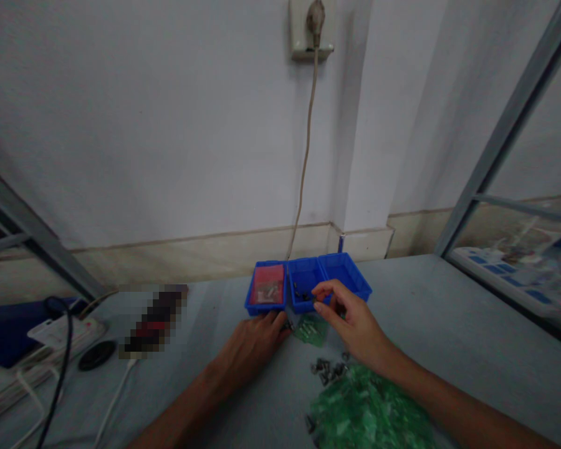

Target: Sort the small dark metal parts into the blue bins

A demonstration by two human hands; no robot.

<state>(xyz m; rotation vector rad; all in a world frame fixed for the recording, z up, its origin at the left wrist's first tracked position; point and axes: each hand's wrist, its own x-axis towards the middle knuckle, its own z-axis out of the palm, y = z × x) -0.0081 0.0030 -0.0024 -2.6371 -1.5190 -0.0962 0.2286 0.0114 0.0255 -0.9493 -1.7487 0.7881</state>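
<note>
My right hand (pixel 348 315) hovers at the front edge of the middle blue bin (pixel 303 307), thumb and forefinger closed in a pinch. Whatever is in the pinch is too small and blurred to name. A few small dark parts (pixel 300 294) lie inside that bin. My left hand (pixel 259 337) rests low on the table before the left blue bin (pixel 265 310), its fingers bent together and partly hidden. By its thumb are small dark metal pieces (pixel 288 325). Between both hands lies a small clear green bag (pixel 311 330) with metal screw-like parts in it.
Loose metal parts (pixel 326 370) lie before a large heap of green plastic bags (pixel 371 411) under my right forearm. Red packaging (pixel 268 284) fills the left bin; another blue bin (pixel 346 271) stands right. Leftward are a pixelated object (pixel 156 321), black disc (pixel 98 355) and power strip (pixel 81 330).
</note>
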